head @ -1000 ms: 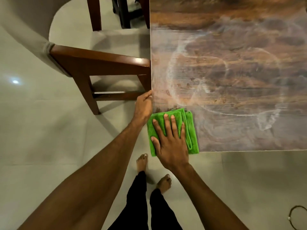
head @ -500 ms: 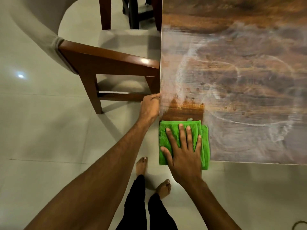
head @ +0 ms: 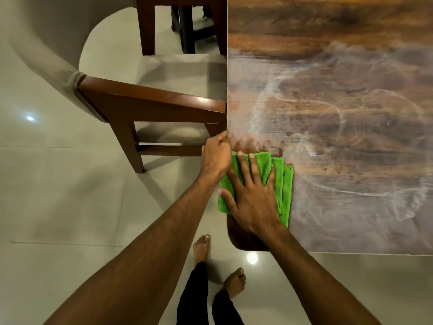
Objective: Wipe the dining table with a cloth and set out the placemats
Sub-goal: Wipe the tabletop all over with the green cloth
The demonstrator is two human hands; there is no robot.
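We see a glossy pale tiled floor (head: 58,195) reflecting lamps, and a cushioned wooden chair (head: 150,106) beside the table (head: 351,113).

Wooden chair (head: 150,106) — glossy tiled floor (head: 58,195)

No legible text or labels, apparently, anywhere.

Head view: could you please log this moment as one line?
right hand flat on green cloth | left hand gripping table edge | placemats unseen
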